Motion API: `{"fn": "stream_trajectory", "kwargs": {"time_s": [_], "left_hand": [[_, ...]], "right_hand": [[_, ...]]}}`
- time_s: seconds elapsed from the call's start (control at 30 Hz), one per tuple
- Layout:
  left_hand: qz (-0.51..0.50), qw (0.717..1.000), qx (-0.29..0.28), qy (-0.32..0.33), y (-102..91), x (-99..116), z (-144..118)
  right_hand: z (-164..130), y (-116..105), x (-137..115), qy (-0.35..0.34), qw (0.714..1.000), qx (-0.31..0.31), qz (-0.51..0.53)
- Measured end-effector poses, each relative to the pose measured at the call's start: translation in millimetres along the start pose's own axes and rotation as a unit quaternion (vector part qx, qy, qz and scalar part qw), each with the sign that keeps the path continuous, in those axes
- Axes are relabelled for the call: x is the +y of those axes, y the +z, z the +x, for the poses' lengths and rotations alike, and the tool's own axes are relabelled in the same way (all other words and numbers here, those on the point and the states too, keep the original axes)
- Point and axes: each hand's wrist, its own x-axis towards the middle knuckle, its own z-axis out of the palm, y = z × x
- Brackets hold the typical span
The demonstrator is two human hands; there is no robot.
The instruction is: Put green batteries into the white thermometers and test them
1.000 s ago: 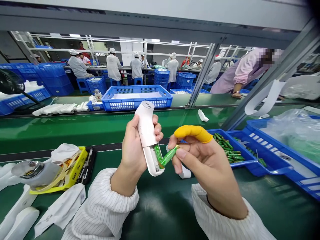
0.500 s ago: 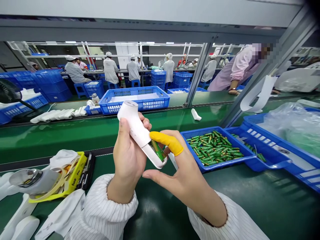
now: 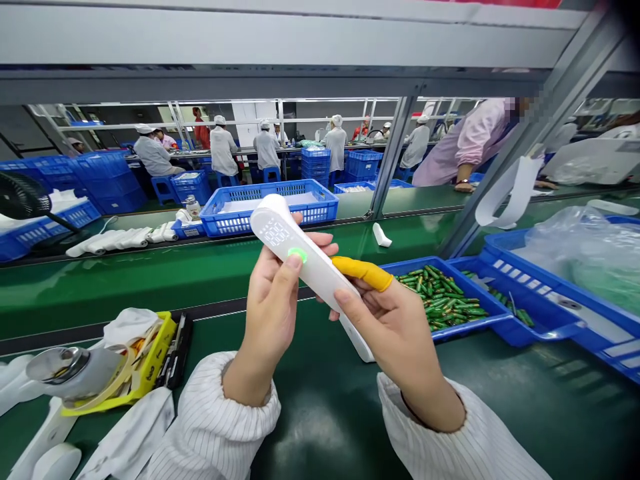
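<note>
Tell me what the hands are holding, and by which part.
Both hold one white thermometer: left hand at its upper body, thumb on the green button; right hand around its lower handle.

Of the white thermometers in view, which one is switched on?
The white thermometer held in both hands: its display and green button glow. Those lying on the far belt show no light.

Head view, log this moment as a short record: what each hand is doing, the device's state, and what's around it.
left hand: grips the white thermometer, thumb on its lit green button
right hand: holds the thermometer's lower end; yellow finger cot on index finger
display: lit, digits too small to read
right of hands: blue tray of green batteries
left of hands: yellow tray, metal tool, white cloths
surface: green belt
</note>
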Motion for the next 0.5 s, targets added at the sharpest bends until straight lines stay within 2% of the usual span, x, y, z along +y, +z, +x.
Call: {"fn": "stream_trajectory", "kwargs": {"time_s": [0.1, 0.2, 0.3, 0.37, 0.5], "left_hand": [[0.02, 1.0, 0.016, -0.013, -6.1, 0, 3], [0.013, 0.999, -0.034, -0.033, -17.3, 1, 9], [0.003, 0.995, -0.094, -0.019, -28.4, -1, 16], [-0.004, 0.993, -0.114, -0.006, -32.8, -3, 19], [0.013, 0.994, -0.103, 0.019, -33.2, -4, 21]], "right_hand": [[1, 0, -4, 0.037, 0.997, -0.012, 0.062], [4, -2, -5, 0.101, 0.984, -0.059, 0.136], [5, -4, -1, 0.149, 0.962, -0.116, 0.198], [6, -3, 4, 0.172, 0.944, -0.152, 0.238], [9, -1, 13, 0.192, 0.913, -0.213, 0.29]]}}
